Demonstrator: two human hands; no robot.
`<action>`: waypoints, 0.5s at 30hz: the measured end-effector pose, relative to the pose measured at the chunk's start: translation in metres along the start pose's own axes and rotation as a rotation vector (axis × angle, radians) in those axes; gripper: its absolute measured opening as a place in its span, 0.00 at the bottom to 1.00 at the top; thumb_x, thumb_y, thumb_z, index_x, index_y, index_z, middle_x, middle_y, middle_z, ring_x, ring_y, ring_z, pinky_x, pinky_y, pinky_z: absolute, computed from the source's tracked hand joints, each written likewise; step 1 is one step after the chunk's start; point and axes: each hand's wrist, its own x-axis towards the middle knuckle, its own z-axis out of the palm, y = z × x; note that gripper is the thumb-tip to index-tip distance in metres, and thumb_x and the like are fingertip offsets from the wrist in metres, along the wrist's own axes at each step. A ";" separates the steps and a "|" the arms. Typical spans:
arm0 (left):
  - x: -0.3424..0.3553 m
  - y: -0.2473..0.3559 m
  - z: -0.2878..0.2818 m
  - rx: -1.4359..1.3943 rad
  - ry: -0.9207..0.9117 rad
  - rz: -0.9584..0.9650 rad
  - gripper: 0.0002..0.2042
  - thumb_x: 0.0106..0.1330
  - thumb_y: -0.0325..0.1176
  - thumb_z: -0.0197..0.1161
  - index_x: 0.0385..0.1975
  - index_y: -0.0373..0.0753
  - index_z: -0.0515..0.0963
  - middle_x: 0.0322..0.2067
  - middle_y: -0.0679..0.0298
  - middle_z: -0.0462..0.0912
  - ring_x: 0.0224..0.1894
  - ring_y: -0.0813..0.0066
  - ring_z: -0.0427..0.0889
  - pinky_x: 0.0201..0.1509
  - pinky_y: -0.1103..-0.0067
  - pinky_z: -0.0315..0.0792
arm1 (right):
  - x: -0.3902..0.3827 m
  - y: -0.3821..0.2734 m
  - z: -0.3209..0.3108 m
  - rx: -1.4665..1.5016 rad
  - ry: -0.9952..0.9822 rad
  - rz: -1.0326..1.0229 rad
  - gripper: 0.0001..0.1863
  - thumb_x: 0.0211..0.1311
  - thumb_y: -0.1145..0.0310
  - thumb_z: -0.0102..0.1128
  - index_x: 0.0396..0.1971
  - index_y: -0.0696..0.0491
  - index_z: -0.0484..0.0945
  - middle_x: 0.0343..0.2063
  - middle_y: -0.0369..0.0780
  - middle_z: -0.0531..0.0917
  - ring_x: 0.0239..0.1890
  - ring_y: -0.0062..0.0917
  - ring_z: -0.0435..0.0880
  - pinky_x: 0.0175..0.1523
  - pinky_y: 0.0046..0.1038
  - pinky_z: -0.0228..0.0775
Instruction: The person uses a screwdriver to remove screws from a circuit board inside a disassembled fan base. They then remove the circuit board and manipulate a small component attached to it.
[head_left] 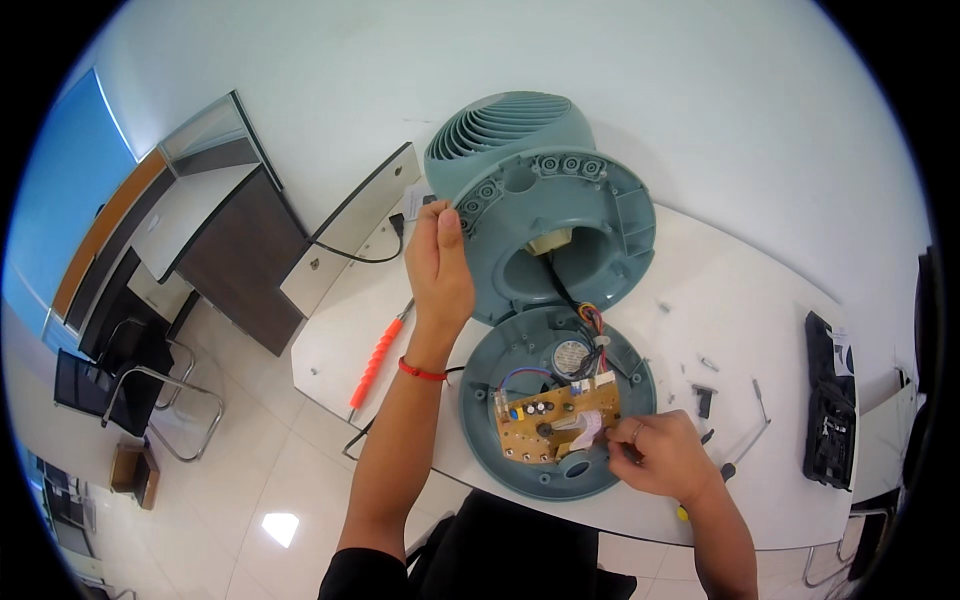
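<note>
The left hand [440, 262] is closed around the rim of the fan shell [545, 195], fingers curled over the edge and thumb on the near side; it holds the shell tilted up, its open underside facing the camera and its grille pointing away; a red band sits on that wrist. The right hand [665, 455] rests on the near right rim of the base [490, 350], fingertips drawn together at the right end of the board [558, 422], beside the white ribbon cable [590, 425]; whether they pinch the cable or merely touch it cannot be told. The base lies flat on the white table [760, 330], just below the shell and touching its lower edge; the board sits inside the base, tan, with small parts on it; a round silver part [571, 357] lies above the board. Coloured wires [585, 320] run from the shell's opening down into the base, between the two hands. A red-handled screwdriver [378, 360] lies on the table left of the left forearm; a second screwdriver [745, 445] lies just right of the right hand; small screws [708, 362] are scattered near it; a black case [828, 400] sits at the table's far right edge; a black cord [350, 255] runs along the table behind the left hand.
</note>
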 end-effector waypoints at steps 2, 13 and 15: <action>0.001 -0.001 0.001 -0.005 0.003 0.013 0.22 0.85 0.49 0.51 0.48 0.31 0.78 0.32 0.70 0.73 0.36 0.83 0.68 0.42 0.82 0.65 | 0.000 0.000 -0.001 -0.009 -0.003 -0.005 0.04 0.52 0.71 0.69 0.25 0.50 0.81 0.19 0.36 0.82 0.20 0.33 0.83 0.26 0.34 0.74; 0.001 -0.003 0.001 0.031 0.034 0.054 0.20 0.85 0.46 0.52 0.47 0.32 0.78 0.33 0.68 0.75 0.37 0.82 0.69 0.43 0.82 0.66 | 0.005 -0.002 -0.006 -0.150 -0.074 -0.105 0.05 0.53 0.70 0.69 0.26 0.49 0.79 0.19 0.36 0.82 0.20 0.33 0.83 0.26 0.34 0.74; 0.001 -0.002 -0.001 0.025 0.030 0.032 0.19 0.85 0.46 0.52 0.47 0.32 0.78 0.33 0.69 0.76 0.37 0.82 0.69 0.43 0.82 0.66 | 0.003 -0.001 -0.006 -0.170 -0.023 -0.088 0.05 0.53 0.71 0.69 0.26 0.49 0.80 0.19 0.36 0.83 0.19 0.32 0.83 0.25 0.33 0.74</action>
